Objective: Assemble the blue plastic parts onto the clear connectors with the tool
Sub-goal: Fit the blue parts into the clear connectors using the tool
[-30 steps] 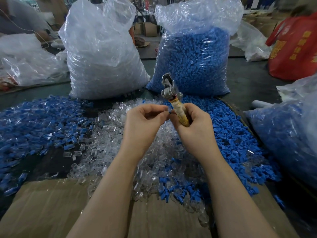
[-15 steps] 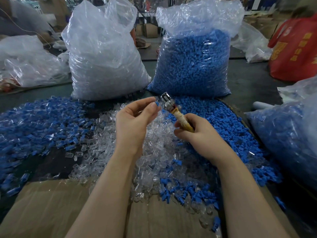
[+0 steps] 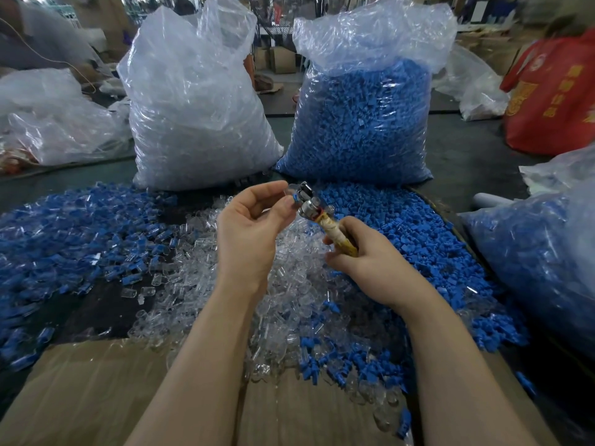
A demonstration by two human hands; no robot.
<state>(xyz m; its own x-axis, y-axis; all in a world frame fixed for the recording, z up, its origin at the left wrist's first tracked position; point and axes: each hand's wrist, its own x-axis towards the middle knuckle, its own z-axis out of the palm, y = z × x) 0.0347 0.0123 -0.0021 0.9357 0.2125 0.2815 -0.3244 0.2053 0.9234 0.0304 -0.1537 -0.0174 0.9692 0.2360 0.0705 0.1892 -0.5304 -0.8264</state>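
Right hand [image 3: 370, 268] grips the tool [image 3: 318, 220] by its wrapped handle, now tipped leftward. Left hand [image 3: 251, 233] has come up, fingers [image 3: 283, 204] pinching a small blue-and-clear piece [image 3: 294, 198] at the metal head: pressing seems underway. Beyond, loose blue parts [image 3: 402, 226] cover the counter.

Tape-handled metal tool [image 3: 317, 217] tilted above clear connectors [image 3: 283, 304], beside blue parts [image 3: 402, 226].

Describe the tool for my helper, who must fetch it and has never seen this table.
Between the two tall plastic sacks, look just in front, above the loose clear pieces. The right hand grips a tape-wrapped yellowish handle with a metal head: the only metal thing there.
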